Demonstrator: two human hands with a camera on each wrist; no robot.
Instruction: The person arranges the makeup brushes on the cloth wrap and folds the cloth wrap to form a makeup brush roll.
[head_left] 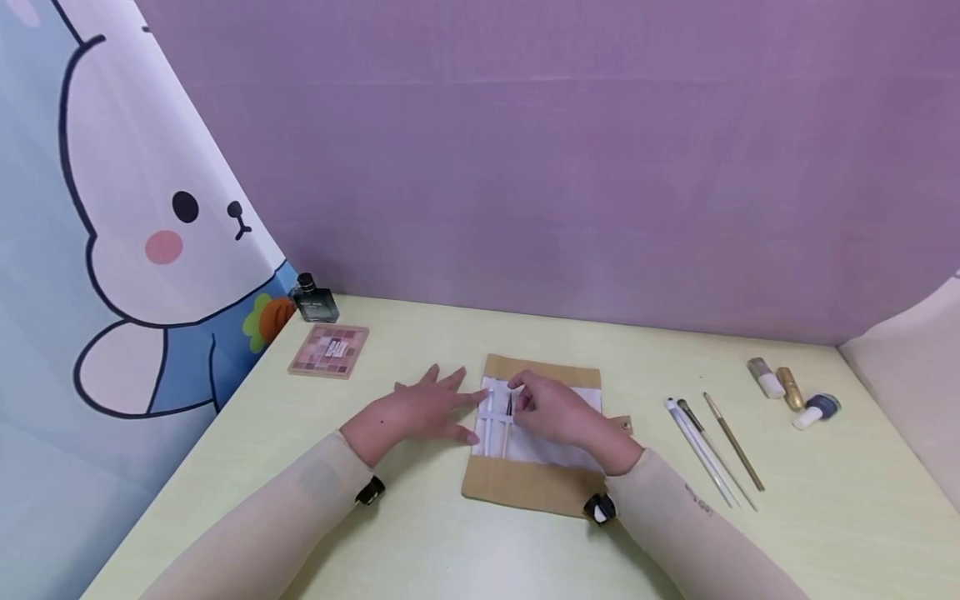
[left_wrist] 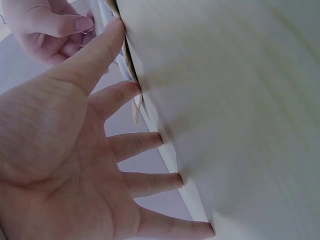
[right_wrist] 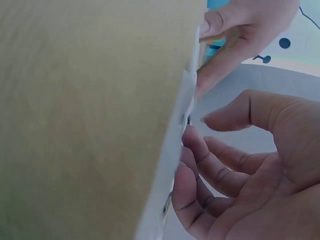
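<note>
A tan brush roll [head_left: 525,486] with a white lining lies unfolded on the table. Under its white band sit a white-handled brush [head_left: 489,425] and a pale-handled brush [head_left: 506,437] with a dark tip. With fingers spread, my left hand [head_left: 423,414] presses on the table, its thumb and index finger reaching the roll's left edge. Over the lining, my right hand [head_left: 553,408] rests beside the dark tip. In the right wrist view its bent fingers [right_wrist: 185,187] touch the roll, and the thumb stands apart from them. The hand covers part of the lining.
Right of the roll lie a white brush [head_left: 701,452], a dark-tipped brush [head_left: 716,454] and a brown one [head_left: 735,442]. Small bottles [head_left: 791,388] stand or lie at the far right. A pink palette [head_left: 328,351] and a dark glass bottle [head_left: 316,302] are at the back left.
</note>
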